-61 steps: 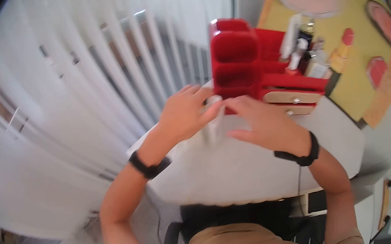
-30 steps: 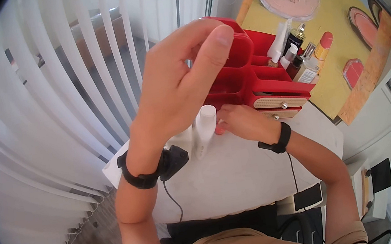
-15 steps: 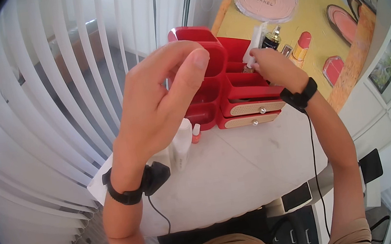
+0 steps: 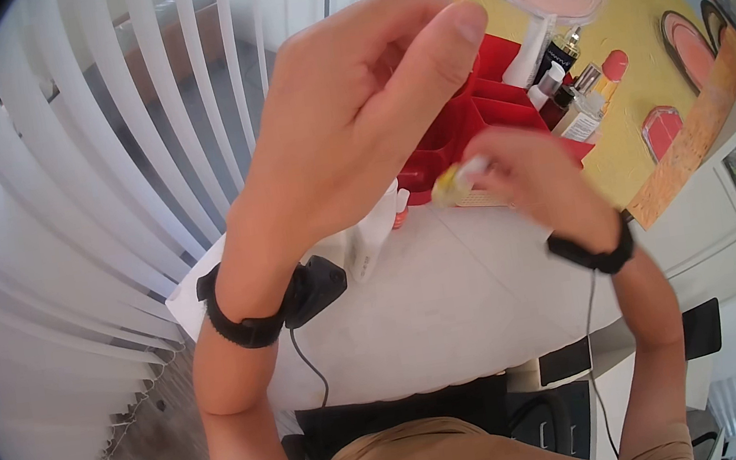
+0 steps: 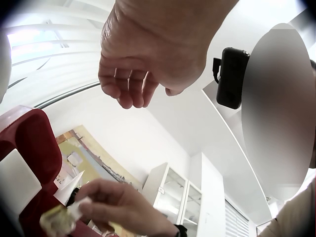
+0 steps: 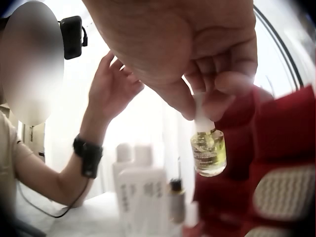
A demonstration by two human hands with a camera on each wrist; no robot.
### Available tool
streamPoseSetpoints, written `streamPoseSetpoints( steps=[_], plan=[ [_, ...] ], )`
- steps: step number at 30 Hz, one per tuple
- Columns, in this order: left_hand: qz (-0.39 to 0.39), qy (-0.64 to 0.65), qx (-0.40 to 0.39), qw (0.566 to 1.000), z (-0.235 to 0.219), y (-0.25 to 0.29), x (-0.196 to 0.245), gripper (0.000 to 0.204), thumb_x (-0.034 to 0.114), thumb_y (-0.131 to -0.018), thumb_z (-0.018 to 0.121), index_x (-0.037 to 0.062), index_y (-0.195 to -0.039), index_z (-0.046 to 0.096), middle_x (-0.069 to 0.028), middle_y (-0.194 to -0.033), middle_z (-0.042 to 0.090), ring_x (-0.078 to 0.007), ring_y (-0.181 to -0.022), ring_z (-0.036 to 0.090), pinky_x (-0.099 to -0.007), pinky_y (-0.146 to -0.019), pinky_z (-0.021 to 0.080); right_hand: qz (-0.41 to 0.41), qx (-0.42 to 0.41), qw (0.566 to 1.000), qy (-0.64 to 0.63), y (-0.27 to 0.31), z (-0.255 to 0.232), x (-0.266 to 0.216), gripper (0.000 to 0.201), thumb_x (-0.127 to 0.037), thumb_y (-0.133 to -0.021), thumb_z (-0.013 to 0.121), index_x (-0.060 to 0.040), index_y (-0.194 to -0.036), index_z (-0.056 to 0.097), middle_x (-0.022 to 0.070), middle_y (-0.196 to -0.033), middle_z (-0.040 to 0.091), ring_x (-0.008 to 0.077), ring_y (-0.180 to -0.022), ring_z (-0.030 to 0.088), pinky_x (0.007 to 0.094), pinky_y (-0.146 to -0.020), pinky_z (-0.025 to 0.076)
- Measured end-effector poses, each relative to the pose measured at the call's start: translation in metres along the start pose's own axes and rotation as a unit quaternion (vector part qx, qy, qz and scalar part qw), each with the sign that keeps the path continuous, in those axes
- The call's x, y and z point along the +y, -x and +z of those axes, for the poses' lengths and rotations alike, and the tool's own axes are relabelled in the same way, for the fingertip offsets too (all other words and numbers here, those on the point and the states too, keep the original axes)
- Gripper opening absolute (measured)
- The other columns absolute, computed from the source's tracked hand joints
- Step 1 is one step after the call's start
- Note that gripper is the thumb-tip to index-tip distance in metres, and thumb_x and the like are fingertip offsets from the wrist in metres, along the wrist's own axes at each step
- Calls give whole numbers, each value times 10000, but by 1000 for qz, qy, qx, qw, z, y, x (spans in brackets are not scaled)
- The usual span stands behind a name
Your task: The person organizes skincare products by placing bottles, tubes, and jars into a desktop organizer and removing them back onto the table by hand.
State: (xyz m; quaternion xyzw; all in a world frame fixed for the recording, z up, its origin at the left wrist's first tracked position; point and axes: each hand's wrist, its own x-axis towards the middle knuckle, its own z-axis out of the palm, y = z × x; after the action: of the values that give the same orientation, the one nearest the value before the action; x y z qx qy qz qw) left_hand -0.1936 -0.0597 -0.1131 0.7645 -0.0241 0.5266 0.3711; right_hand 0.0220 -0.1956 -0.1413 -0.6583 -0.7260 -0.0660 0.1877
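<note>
My right hand (image 4: 541, 175) pinches the white cap of a small clear bottle (image 6: 209, 154) of yellow liquid, held in the air before the red organizer (image 4: 502, 113). Raised over the table's left side, my left hand (image 4: 349, 124) holds nothing, its fingers loosely bent. Below it stand white bottles (image 6: 143, 200), partly hidden in the head view. Beside them are a small dark-capped bottle (image 6: 176, 202) and a small pink bottle (image 4: 400, 210) with a white cap, close to the organizer.
The organizer's rear compartments hold a white tube (image 4: 532, 52), a black perfume bottle (image 4: 556, 56) and several other bottles. Behind leans a yellow painted board (image 4: 640, 88). Vertical blinds (image 4: 127, 123) hang at the left. A cable runs from each wrist strap.
My right hand has come away from the organizer's rear compartments, down towards the front, with the small yellow bottle pinched. My left hand stays raised in much the same pose.
</note>
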Motion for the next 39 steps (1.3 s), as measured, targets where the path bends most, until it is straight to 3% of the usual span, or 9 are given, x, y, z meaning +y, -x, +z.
streamPoseSetpoints(
  steps=[7, 18, 25, 27, 29, 31, 34, 36, 39],
  plan=[
    [-12, -5, -9, 1000, 1, 2, 6, 323, 240, -1096, 497, -19, -1068, 689, -9, -787, 573, -86, -762, 525, -250, -700, 456, -14, -64, 997, -34, 19, 100, -20, 218, -248, -922, 719, -105, -1087, 707, 116, -972, 724, 279, -831, 713, 392, -734, 563],
    [-23, 10, -14, 1000, 6, 0, 2, 345, 258, -1105, 473, -13, -1052, 679, -14, -804, 569, -105, -769, 503, -258, -699, 427, 149, 92, 963, 207, -77, -100, 88, 349, -335, -951, 622, -14, -1070, 686, 196, -870, 726, 374, -790, 698, 464, -750, 544],
    [-23, -14, 7, 1000, 0, -1, 8, 349, 260, -1101, 465, -3, -1040, 686, -7, -789, 566, -100, -745, 501, -254, -685, 415, 106, 42, 970, 215, -105, -97, 147, 340, -318, -966, 602, 18, -962, 658, 225, -824, 695, 374, -714, 677, 448, -677, 525],
    [0, -1, 13, 1000, 0, -1, 6, 351, 249, -1098, 457, -3, -1025, 690, -6, -772, 560, -96, -728, 495, -254, -667, 400, 123, 94, 974, 163, -100, -105, 122, 322, -287, -940, 597, 21, -974, 686, 254, -902, 699, 460, -906, 658, 524, -829, 512],
    [-1, -14, 16, 1000, -1, -3, 5, 349, 239, -1097, 452, -4, -1020, 691, -8, -767, 557, -94, -724, 492, -253, -664, 394, 73, 147, 968, 192, -94, -119, 97, 312, -279, -953, 612, 23, -988, 683, 223, -825, 684, 401, -796, 676, 481, -757, 527],
    [-19, -17, 11, 1000, 0, -1, 2, 348, 228, -1097, 447, -5, -1014, 691, -9, -762, 554, -93, -721, 489, -252, -660, 388, 51, 160, 979, 118, -78, -132, 62, 290, -306, -1009, 624, -21, -1021, 678, 53, -686, 612, 104, -588, 581, 282, -548, 457],
    [-22, -4, 17, 1000, 0, -4, 20, 340, 210, -1096, 445, -8, -1009, 690, -11, -760, 551, -93, -721, 485, -254, -664, 391, 133, 150, 979, 45, -39, -128, 0, 258, -298, -1005, 651, -50, -1047, 711, 8, -699, 622, 47, -580, 542, 234, -538, 428],
    [-267, 182, 2, 946, -1, -10, 50, 424, 339, -1074, 556, -57, -1013, 694, -118, -859, 725, -170, -637, 651, -287, -599, 491, 143, 116, 982, 51, -16, -113, -16, 182, -235, -990, 681, -73, -1054, 732, -24, -704, 623, 27, -581, 537, 208, -535, 418],
    [-105, 90, -32, 990, -3, -2, 9, 460, 353, -1116, 476, -61, -1087, 674, -75, -899, 700, -115, -632, 593, -253, -594, 472, 95, 43, 994, -38, 11, -58, -15, 109, -141, -968, 700, -39, -1001, 682, 62, -700, 605, 104, -584, 562, 264, -557, 451]
  ],
)
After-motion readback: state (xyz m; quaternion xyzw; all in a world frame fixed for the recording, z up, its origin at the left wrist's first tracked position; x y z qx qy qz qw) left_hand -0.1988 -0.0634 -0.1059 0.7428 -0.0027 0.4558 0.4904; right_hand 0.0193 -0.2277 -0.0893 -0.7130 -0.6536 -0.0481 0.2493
